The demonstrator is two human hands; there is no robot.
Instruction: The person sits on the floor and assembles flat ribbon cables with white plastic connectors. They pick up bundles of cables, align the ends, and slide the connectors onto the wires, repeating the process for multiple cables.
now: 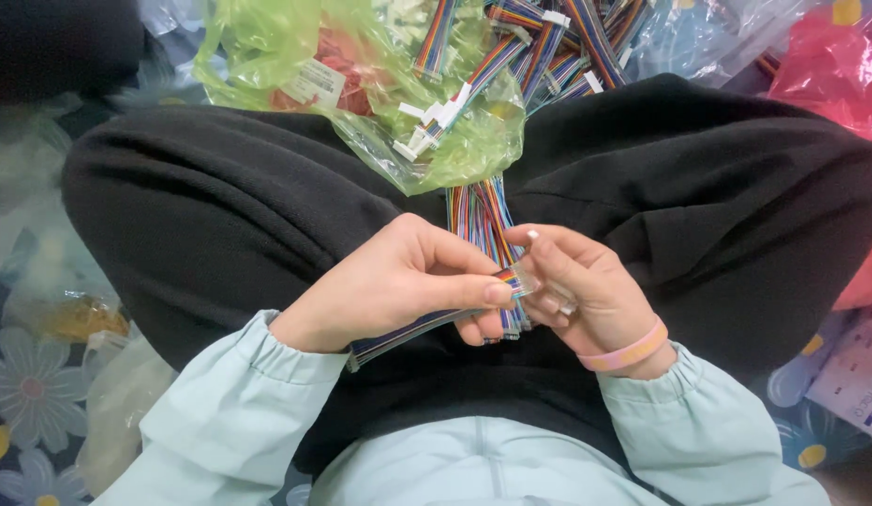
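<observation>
At the middle of the frame, two hands hold one rainbow wire strip over a black lap.
The left hand (398, 286) pinches the strip (426, 323) tight between thumb and fingers; the right hand (581, 290) is closed on a small clear plug (528, 277) at the strip's end; more rainbow wires (478, 215) lie just above; a green bag (361, 84) sits at the upper middle; a pink band (628, 351) rings the right wrist.

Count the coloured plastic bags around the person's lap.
2 coloured bags show: a green bag at top centre, spilling rainbow ribbon cables onto the lap, and a red bag at the top right. Clear bags lie around too, and more may be hidden.
</observation>
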